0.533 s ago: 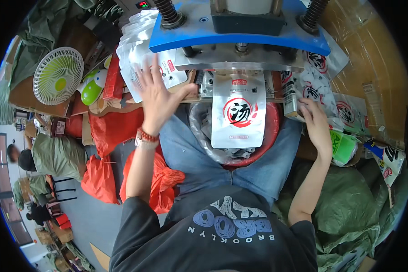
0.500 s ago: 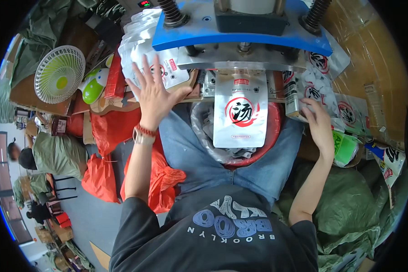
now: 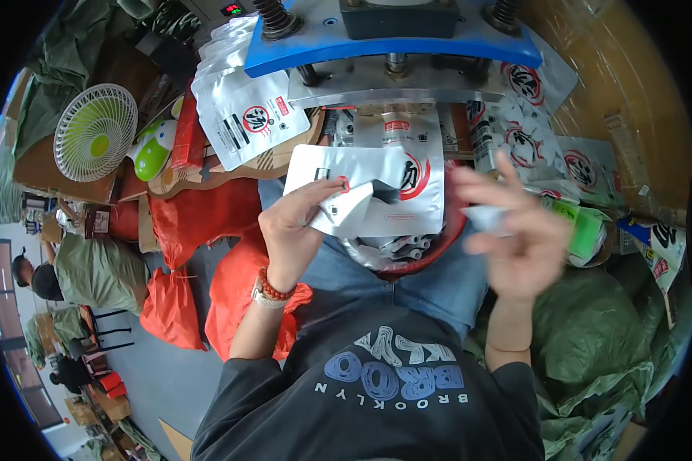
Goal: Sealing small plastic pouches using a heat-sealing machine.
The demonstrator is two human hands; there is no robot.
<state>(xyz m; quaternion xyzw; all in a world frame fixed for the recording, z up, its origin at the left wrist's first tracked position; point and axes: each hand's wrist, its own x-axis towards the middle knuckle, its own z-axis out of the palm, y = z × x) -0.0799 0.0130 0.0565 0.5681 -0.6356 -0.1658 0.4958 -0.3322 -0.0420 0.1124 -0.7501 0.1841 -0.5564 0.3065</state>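
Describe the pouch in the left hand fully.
The pouch looks like silvery film, with red and dark print. The left hand grips its near side; the film is bent, and a dark patch beside the bend may be an opening. It hides part of a second pouch at the press; whether they touch is unclear.

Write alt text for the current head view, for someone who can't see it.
A seated person's left hand holds a silver pouch in front of a blue-topped press, with the blurred right hand to its right. A second pouch extends from the press over a red bucket between the legs; stacked pouches lie at left.
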